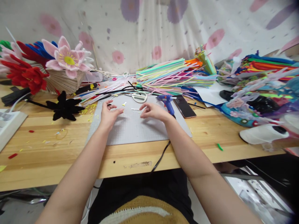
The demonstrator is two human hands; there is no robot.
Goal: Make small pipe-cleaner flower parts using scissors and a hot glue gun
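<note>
Over the grey cutting mat (137, 133), my left hand (109, 115) is open, its thumb stretched towards the middle and its fingers loosely curved. A small dark spot shows at its fingers; I cannot tell what it is. My right hand (153, 112) hovers opposite, with thumb and forefinger bent but apart. Short thin white pieces (135, 109) lie close to its fingertips; no hold on them shows. Between the hands and farther back is a small yellow-and-white piece (124, 104). White-handled scissors (139, 97) rest at the mat's back edge.
Right of the mat are a blue glue gun (168, 104) and a phone (185, 106). Pipe cleaner bundles (161, 74) line the back. At left stand a pink fuzzy flower (64, 57) and a black one (64, 106). A white spool (263, 134) lies far right.
</note>
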